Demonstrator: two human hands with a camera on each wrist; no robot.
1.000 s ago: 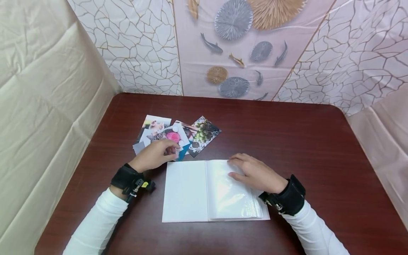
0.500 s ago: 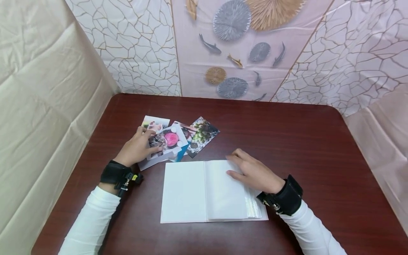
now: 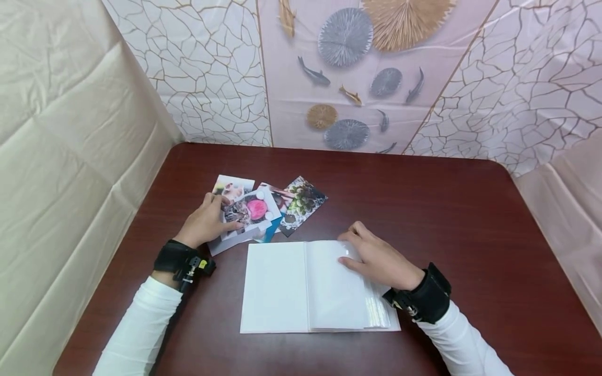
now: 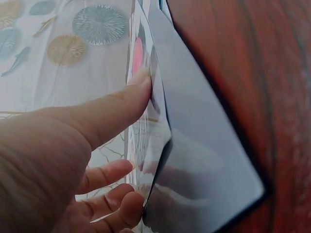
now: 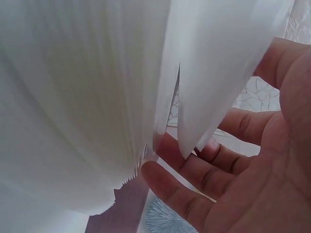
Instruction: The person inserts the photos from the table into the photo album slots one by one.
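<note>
An open white photo album [image 3: 277, 287] lies on the table, with its stack of clear pocket pages [image 3: 336, 292] on the right half. My right hand [image 3: 376, 258] holds a page near the top edge; in the right wrist view its bent fingers [image 5: 214, 179] reach between the lifted pages [image 5: 209, 73]. Left of and beyond the album is a loose pile of photos. On top lies a kitten photo [image 3: 256, 211] with a pink ball. My left hand [image 3: 202, 222] rests on its left side, thumb and fingertips spread apart, touching the photos. A grey sheet [image 4: 204, 126] sticks out beneath.
A photo of green plants [image 3: 303, 203] lies at the pile's right end, and a piglet photo [image 3: 235, 185] at its back. The dark red table [image 3: 423, 198] meets patterned cloth walls [image 3: 216, 78] behind and pale cloth [image 3: 70, 183] at the left.
My left hand has moved left from the front of the pile onto its left side, and the grey sheet now shows further out. My right hand stays at the album's pages, whose fanned edges have shifted.
</note>
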